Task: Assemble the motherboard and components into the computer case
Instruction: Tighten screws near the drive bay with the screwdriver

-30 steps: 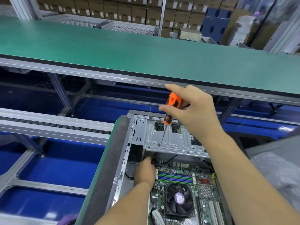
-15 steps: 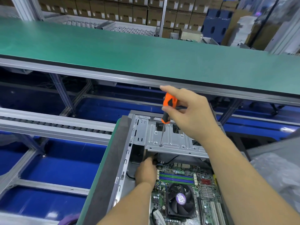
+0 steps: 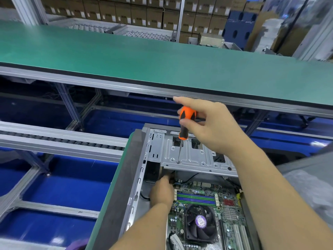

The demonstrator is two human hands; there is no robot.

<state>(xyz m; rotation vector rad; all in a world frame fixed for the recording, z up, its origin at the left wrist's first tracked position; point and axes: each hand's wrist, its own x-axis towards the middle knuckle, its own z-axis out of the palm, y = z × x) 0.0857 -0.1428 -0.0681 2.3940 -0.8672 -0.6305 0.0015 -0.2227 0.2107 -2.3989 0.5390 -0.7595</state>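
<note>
- Screwdriver (image 3: pixel 183 129) stands near upright at centre frame, its tip on a hole in the drive bracket (image 3: pixel 196 157); the right hand (image 3: pixel 214 127) pinches the orange handle, index finger stretched out.
- Left hand (image 3: pixel 162 192) reaches under the bracket's lower-left edge; its fingers are hidden, so I cannot tell if it holds anything.
- Motherboard (image 3: pixel 203 210) lies in the case (image 3: pixel 142 170), lower centre, with its fan (image 3: pixel 200 222) below.
- Risk: the light pinch may let the tip skip off and hit the motherboard, or cam out a screw.
- Against the earlier frame, the handle sits more upright and the tip is lower on the bracket; the left hand has barely moved.
</note>
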